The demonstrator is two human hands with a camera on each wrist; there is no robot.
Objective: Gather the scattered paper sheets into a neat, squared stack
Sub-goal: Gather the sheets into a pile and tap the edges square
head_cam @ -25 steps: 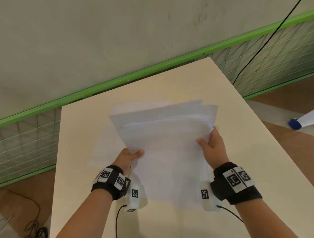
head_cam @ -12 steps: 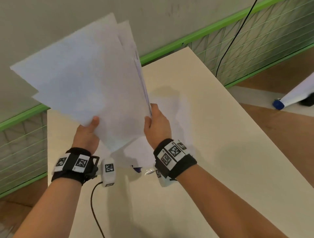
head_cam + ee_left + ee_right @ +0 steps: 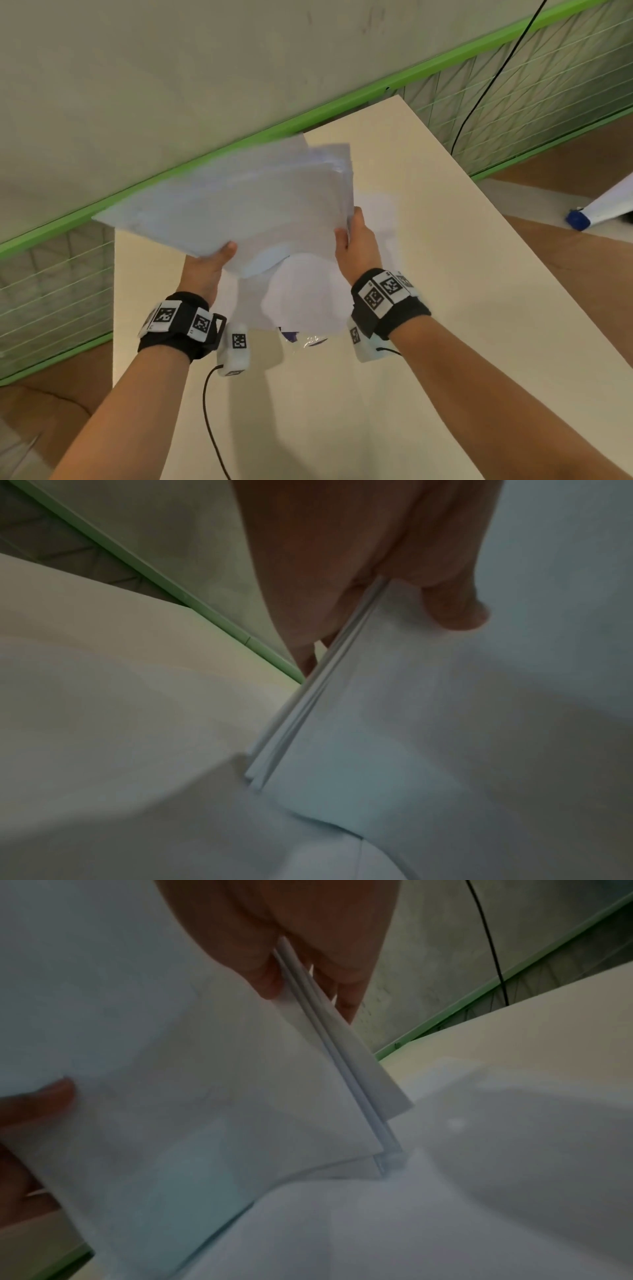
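Note:
A stack of white paper sheets (image 3: 239, 205) is held up on edge above the cream table (image 3: 445, 274), its lower edge near the tabletop. My left hand (image 3: 209, 263) grips its left side, thumb on the near face. My right hand (image 3: 356, 243) grips the right side. The sheets' edges are uneven at the top right. In the left wrist view the paper stack (image 3: 445, 723) shows several layered edges under my thumb (image 3: 455, 610). In the right wrist view the stack (image 3: 171, 1096) is pinched between thumb and fingers (image 3: 346, 993), its corner touching a sheet below.
More white paper (image 3: 308, 301) lies flat on the table under the stack. A green-framed mesh barrier (image 3: 513, 102) and grey wall stand behind the table. A black cable (image 3: 486, 85) hangs at the right. A white object with a blue end (image 3: 579, 219) lies on the floor.
The stack was raised high and to the left half a second ago; it has come back down toward the table, with both hands still holding its sides.

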